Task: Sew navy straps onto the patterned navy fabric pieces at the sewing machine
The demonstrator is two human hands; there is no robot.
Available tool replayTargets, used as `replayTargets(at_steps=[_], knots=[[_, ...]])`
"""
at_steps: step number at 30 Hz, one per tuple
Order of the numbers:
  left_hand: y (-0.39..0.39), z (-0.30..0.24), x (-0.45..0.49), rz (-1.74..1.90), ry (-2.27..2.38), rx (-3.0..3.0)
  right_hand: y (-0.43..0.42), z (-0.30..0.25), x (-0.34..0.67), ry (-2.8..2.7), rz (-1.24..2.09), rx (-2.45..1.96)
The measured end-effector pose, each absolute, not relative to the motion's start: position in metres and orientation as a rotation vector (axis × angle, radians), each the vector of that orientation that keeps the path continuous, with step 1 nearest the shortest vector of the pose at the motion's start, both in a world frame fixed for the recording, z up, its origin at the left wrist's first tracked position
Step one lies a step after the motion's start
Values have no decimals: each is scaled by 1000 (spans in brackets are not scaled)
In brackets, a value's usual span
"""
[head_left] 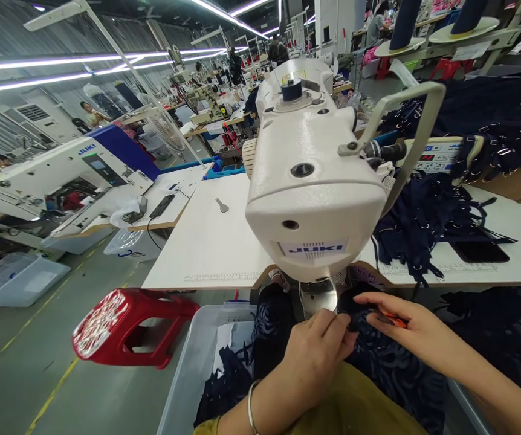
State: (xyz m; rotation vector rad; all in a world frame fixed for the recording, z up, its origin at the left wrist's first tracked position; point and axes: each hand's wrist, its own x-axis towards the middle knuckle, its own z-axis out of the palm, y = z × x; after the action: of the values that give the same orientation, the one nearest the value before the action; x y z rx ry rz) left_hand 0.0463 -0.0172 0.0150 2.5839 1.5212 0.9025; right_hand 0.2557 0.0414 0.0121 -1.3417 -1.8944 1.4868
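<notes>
Just below the head of a white JUKI sewing machine [315, 199], my left hand [312, 350] is closed, its fingertips pinched on a dark piece of fabric [353, 324]. Most of that piece is hidden by the fingers. To its right, my right hand [401, 317] is curled around orange-handled thread snips [395, 321], with the index finger stretched toward the left hand. The snips' blades are mostly covered. A shiny metal plate [326, 300] of the machine sits right above my left fingers. Dark patterned cloth [405, 362] lies below my right hand.
Navy straps with metal rings [419, 217] are heaped on the white table [215, 241], beside a black phone [480, 251]. A clear bin [183, 362] holds dark strap pieces [226, 383] at lower left. A red stool [147, 326] stands left of it. Another JUKI machine [70, 172] is farther left.
</notes>
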Motion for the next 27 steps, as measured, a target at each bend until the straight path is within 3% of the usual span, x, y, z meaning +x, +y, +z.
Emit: replayTargets(at_steps=[6, 13, 18, 23, 27], knots=[[-19, 18, 47, 941, 1506, 2573, 44, 11, 247, -1929, 1830, -1078], [-26, 6, 50, 1080, 1441, 2256, 35, 25, 258, -1951, 1513, -1141], [-29, 4, 55, 1028, 1347, 1682, 28, 33, 256, -1982, 1329, -1198], [-26, -12, 58, 846, 798, 919, 22, 33, 256, -2053, 1204, -1153], [-22, -21, 59, 803, 609, 673, 18, 31, 258, -2159, 1124, -1067]])
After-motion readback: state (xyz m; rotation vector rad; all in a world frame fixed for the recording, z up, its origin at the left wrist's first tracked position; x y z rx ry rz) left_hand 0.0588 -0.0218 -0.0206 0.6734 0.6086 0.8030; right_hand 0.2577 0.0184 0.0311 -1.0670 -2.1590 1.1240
